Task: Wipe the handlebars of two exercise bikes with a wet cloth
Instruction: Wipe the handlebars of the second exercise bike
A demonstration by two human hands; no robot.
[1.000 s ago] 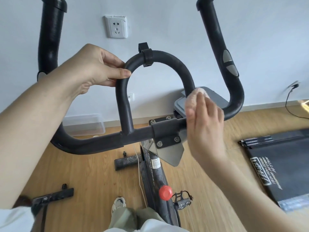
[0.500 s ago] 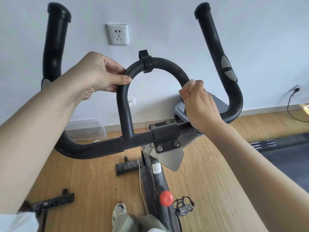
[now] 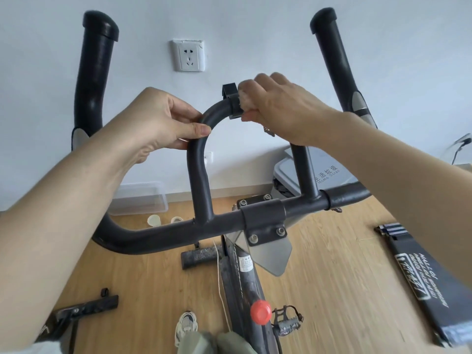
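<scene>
Left grip [image 3: 163, 121] is curled round the upper-left bend of the handlebar loop [image 3: 198, 175]. Cloth [image 3: 245, 101] is held on the loop's top, just right of its black clamp [image 3: 229, 94], by the right grip [image 3: 283, 108], fingers closed round it; cloth mostly hidden, probably bunched.

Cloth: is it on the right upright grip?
No, the right hand holds the cloth on top of the centre loop.
</scene>
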